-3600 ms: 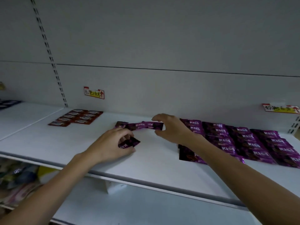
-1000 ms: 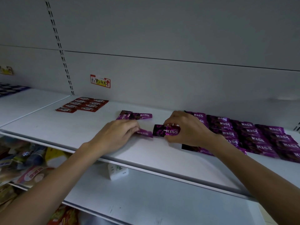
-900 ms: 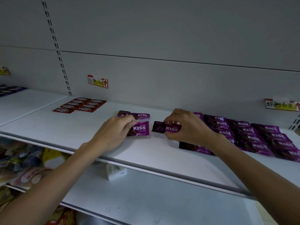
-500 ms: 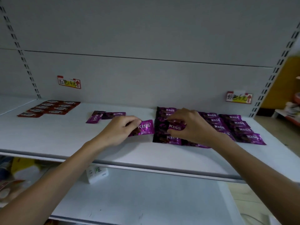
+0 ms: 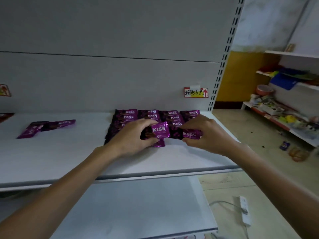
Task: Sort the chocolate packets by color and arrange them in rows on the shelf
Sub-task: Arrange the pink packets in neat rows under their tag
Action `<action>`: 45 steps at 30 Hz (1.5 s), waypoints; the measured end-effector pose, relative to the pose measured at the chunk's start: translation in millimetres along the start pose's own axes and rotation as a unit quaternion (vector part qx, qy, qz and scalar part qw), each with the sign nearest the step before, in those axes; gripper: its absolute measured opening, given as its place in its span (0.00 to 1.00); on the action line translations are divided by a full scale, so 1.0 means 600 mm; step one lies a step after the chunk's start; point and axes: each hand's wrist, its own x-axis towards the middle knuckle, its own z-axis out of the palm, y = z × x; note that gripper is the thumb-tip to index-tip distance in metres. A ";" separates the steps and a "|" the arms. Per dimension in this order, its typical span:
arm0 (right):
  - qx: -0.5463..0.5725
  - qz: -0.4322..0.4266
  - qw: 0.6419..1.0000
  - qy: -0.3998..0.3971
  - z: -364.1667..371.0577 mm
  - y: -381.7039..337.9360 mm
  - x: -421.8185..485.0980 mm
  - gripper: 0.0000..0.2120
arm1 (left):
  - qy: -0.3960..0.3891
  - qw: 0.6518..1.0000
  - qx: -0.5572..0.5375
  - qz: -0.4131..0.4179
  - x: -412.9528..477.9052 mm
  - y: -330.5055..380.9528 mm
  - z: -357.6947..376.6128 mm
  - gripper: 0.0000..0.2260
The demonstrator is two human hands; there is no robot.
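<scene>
Two packets are in my hands at once, and that is the risk: each is held only by an edge, so either foil could slip or twist as I lower it. My left hand (image 5: 133, 137) pinches the left packet (image 5: 159, 131) nearly upright, thumb below and fingers (image 5: 145, 122) curled over its top left. Tilted like that, it may land crooked or flip face down. My right hand (image 5: 208, 135) pinches the right packet (image 5: 189, 134) flat by its right end, thumb in front, fingers (image 5: 193, 123) behind.

Both hands are over the front of the rows (image 5: 150, 113), so a knuckle could drag laid packets out of line. The rows overlap, and one nudge may shift several. The two held packets sit edge to edge, perhaps touching, and could snag each other on release.

The left packet sticks out to the right of my left fingertips. The right packet stretches leftward from my right ones. Both sit at the front edge of the rows, below the tag (image 5: 196, 92). A few strays (image 5: 46, 125) lie well to the left on the shelf (image 5: 69, 157), apart from the rows.
</scene>
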 end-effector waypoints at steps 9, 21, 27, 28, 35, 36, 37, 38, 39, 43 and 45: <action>0.010 0.019 1.000 -0.005 -0.022 0.094 -0.059 0.07 | -0.038 0.997 0.056 0.045 0.037 0.043 0.069 0.30; 0.024 0.026 0.999 0.002 -0.003 0.149 -0.051 0.07 | -0.043 0.992 0.103 0.056 0.054 0.057 0.084 0.29; 0.074 0.040 0.996 0.013 -0.005 0.143 -0.063 0.08 | -0.044 0.992 0.087 0.074 0.047 0.051 0.081 0.24; 0.075 0.039 0.996 0.010 -0.005 0.142 -0.064 0.08 | -0.043 0.993 0.078 0.079 0.047 0.054 0.081 0.22; 0.058 0.012 0.998 0.000 0.004 0.134 -0.045 0.07 | -0.052 0.996 0.049 0.059 0.053 0.050 0.084 0.11; 0.059 0.011 0.998 -0.002 0.003 0.133 -0.043 0.07 | -0.052 0.996 0.050 0.053 0.054 0.049 0.084 0.13; 0.059 0.010 0.998 -0.003 0.003 0.132 -0.042 0.07 | -0.052 0.996 0.052 0.048 0.054 0.048 0.084 0.14; 0.059 0.010 0.998 -0.005 0.002 0.132 -0.041 0.07 | -0.053 0.996 0.054 0.045 0.055 0.048 0.084 0.15; 0.058 0.011 0.998 -0.007 0.002 0.131 -0.040 0.07 | -0.055 0.996 0.057 0.045 0.055 0.048 0.083 0.16; 0.058 0.020 0.998 -0.003 0.004 0.126 -0.034 0.06 | -0.053 0.995 0.057 0.055 0.053 0.050 0.079 0.12; 0.068 0.033 0.997 0.010 0.005 0.117 -0.026 0.06 | -0.035 0.996 0.058 0.056 0.047 0.047 0.068 0.12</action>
